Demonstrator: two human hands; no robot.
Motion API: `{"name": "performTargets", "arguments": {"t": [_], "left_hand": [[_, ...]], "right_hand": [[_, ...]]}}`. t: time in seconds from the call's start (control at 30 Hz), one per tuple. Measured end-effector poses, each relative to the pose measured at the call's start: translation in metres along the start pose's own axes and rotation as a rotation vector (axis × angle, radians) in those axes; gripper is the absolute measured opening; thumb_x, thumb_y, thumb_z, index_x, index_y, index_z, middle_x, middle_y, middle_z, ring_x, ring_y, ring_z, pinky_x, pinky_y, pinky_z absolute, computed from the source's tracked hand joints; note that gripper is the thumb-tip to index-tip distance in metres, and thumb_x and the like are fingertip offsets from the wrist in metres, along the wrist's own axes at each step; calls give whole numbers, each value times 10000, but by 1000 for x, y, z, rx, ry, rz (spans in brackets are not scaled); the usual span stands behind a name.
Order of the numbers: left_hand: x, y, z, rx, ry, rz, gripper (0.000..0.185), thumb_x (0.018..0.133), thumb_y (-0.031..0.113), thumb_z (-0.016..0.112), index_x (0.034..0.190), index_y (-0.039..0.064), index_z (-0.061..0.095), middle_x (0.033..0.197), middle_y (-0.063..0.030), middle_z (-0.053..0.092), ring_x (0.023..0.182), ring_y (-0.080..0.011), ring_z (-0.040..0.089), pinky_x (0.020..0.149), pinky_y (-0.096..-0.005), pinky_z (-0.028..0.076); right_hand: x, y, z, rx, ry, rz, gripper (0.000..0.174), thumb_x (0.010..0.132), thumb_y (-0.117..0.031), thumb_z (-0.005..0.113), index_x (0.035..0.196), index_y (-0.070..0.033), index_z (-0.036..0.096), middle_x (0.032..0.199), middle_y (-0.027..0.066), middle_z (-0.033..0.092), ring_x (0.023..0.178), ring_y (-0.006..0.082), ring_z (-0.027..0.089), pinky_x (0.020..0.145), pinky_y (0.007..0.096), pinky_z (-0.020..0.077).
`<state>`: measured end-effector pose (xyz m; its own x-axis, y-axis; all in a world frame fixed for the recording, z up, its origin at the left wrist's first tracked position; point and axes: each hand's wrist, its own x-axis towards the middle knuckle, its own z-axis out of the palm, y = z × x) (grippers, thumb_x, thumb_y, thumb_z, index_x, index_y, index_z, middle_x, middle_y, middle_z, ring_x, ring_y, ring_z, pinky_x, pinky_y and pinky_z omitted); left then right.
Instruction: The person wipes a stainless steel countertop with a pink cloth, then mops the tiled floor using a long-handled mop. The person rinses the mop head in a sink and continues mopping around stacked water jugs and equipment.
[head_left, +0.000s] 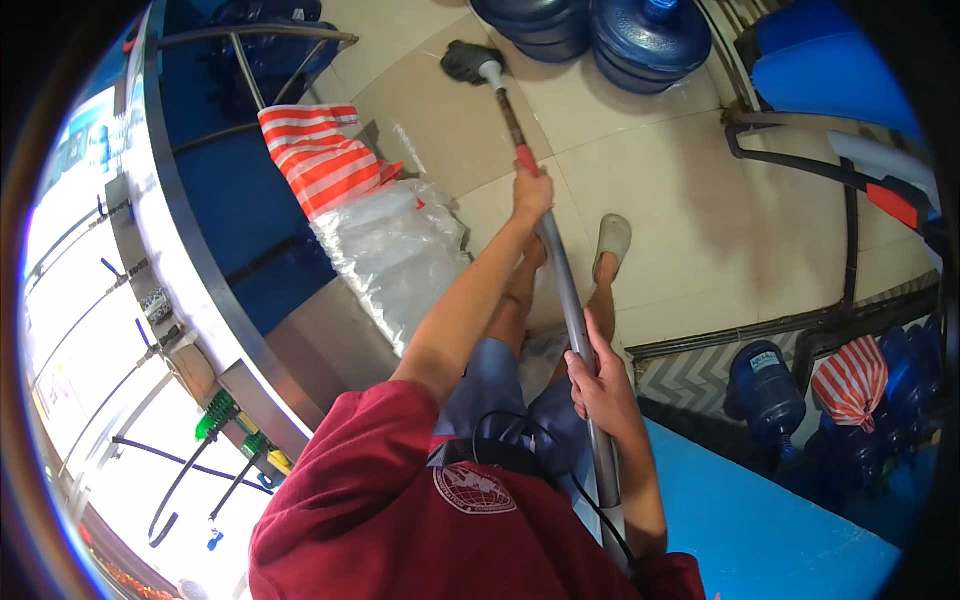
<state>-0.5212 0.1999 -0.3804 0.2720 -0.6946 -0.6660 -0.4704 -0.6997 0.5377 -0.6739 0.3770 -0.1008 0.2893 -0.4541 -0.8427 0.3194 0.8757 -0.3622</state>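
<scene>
A long grey pole (565, 277) runs from beside my waist up to a dark mop head (471, 63) on the tiled floor. Around its red section, toward the far end, my left hand (532, 193) is closed. Lower on the pole, my right hand (601, 381) wraps the bare grey tube, its index finger lying along it. A pale collar (492, 72) joins the mop head to the pole. The mop head rests on the tiles, short of two blue water jugs. The pole's lower end passes by my right forearm.
Blue water jugs (651, 45) stand ahead on the floor. Left lie clear plastic bags (390, 247) and a red-striped bag (319, 154), beside a metal-edged counter (217, 285). A black-framed rack (850, 225) stands right. More jugs (766, 386) and a blue surface (750, 510) are lower right.
</scene>
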Motion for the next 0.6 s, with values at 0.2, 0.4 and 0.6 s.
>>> {"name": "performTargets", "arguments": {"t": [0.2, 0.4, 0.6], "left_hand": [[-54, 14, 23, 87, -80, -21, 622, 925, 184, 515, 1410, -40, 197, 894, -273, 640, 714, -375, 672, 574, -451, 537], [-149, -24, 68, 28, -115, -29, 535, 952, 180, 495, 1374, 11, 213, 860, -258, 618, 674, -367, 648, 618, -438, 532], [-209, -9, 89, -244, -273, -197, 595, 952, 160, 511, 1410, 20, 157, 832, -227, 601, 615, -322, 631, 542, -416, 517]], "right_hand": [[-42, 21, -10, 123, 78, -9, 630, 982, -143, 527, 1532, -168, 222, 661, -35, 440, 474, 37, 392, 416, 211, 371], [-115, 42, -27, -292, 225, 47, 614, 984, -136, 518, 1529, -149, 237, 662, -31, 463, 484, 37, 412, 430, 207, 367], [-158, 28, -32, -74, 290, 198, 620, 982, -89, 488, 1535, -145, 214, 602, -26, 437, 396, 51, 395, 361, 228, 336]]}}
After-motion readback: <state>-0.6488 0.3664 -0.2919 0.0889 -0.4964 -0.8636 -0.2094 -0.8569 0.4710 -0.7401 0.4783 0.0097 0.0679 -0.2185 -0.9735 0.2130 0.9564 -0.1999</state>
